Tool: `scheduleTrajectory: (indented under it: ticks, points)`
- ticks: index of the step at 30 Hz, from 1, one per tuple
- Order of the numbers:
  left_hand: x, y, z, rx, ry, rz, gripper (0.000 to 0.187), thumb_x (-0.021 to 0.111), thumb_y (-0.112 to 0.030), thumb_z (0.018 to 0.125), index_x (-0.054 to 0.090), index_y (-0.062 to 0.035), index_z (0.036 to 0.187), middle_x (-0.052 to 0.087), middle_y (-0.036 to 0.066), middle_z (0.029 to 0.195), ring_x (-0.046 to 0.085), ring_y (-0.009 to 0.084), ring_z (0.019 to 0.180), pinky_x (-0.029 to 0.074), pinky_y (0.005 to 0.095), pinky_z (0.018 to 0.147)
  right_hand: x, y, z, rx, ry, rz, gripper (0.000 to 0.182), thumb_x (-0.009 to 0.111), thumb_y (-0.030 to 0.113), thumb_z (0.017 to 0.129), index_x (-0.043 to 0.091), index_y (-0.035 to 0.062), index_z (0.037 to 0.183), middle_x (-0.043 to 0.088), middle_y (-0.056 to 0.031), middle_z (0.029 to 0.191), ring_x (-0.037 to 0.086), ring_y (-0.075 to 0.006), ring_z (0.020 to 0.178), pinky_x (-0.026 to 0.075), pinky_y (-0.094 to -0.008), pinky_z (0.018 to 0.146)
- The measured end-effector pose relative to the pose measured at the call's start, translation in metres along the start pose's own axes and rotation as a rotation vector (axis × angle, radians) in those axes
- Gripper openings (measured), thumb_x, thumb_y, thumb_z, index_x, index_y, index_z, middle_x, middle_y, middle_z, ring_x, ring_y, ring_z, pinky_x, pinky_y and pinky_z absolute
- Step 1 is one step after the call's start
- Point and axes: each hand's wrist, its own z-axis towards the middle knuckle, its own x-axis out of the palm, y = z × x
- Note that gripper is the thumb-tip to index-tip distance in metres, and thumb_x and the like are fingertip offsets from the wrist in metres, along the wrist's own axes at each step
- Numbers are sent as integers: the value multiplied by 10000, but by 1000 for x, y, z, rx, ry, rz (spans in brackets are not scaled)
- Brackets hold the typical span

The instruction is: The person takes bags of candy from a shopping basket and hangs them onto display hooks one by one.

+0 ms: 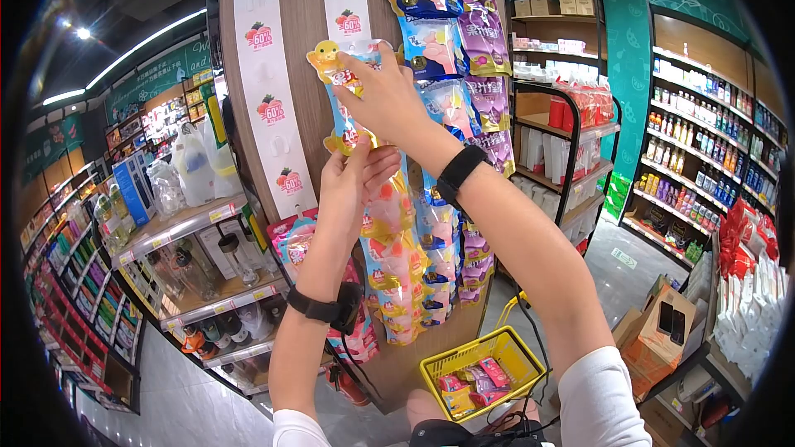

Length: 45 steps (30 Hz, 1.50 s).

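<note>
While both hands (pixel 364 136) pinch it, glossy duck-shaped pouch (pixel 341 87) crinkles.

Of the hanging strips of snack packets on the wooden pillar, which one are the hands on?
The yellow-and-peach strip, leftmost of the three. Right hand grips its top packet, left hand just below. The blue strip and purple strip hang untouched.
</note>
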Motion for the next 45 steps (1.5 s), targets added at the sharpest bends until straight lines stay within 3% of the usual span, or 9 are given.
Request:
scheduleTrajectory:
  ticks: [10,16,19,25,28,31,34,38,45]
  points:
    - [1,0,0,-20,5,-4,356,519,-260,964,461,69,1087,619,216,1033,650,264,956,532,346,875,-4,-2,2,9,81,-20,494,588,387,853,549,141,1279,523,-336,1173,394,-433,1241,352,-519,952]
    - [-1,0,-1,-4,6,7,362,518,-269,966,463,66,1092,617,211,1039,649,261,963,530,341,882,-17,12,2,160,76,74,565,648,375,814,505,127,1301,362,-312,1328,430,-446,1197,382,-501,947]
    - [-2,-1,-1,-7,-1,-4,358,515,-264,967,461,66,1097,611,211,1050,648,258,966,530,338,882,-13,8,12,219,-60,150,632,721,303,765,459,98,1301,340,-278,1320,466,-441,1135,425,-451,915]
    - [-6,7,-8,-18,10,-43,343,528,-247,961,458,50,1116,593,213,1084,631,259,1001,514,347,906,-16,1,20,294,-254,256,733,821,222,659,429,2,1238,493,-207,1111,545,-321,987,474,-398,829]
    - [-13,12,-10,-50,5,-72,353,541,-250,953,458,40,1135,589,201,1089,620,255,1015,505,350,917,-25,1,20,433,-170,406,695,816,134,639,412,-53,1172,528,-190,1071,581,-312,932,474,-387,834]
    - [-18,13,-9,-64,-3,-111,366,554,-259,946,459,30,1150,591,177,1083,618,247,1015,503,348,917,-21,-7,20,567,-107,608,617,815,169,693,466,-53,1152,606,-132,988,638,-198,827,528,-305,714]
    - [-25,14,-5,-63,7,-129,370,562,-267,942,463,20,1152,594,155,1076,622,239,1004,506,342,909,-29,-4,19,610,75,1108,450,771,110,744,520,-52,1081,631,-128,979,649,-170,834,535,-283,713]
    - [-24,9,-1,-91,-4,-170,248,568,-235,937,518,-34,1074,627,119,1022,640,229,958,525,339,873,-20,-7,23,593,42,1031,357,740,71,766,556,-46,1048,646,-120,934,649,-166,828,534,-291,710]
    - [-30,16,4,-91,-20,-77,286,584,-270,929,526,-17,1048,630,101,974,643,204,925,532,318,852,-14,-16,23,649,-37,1137,329,692,157,826,569,-56,1044,640,-105,944,623,-153,833,501,-289,740]
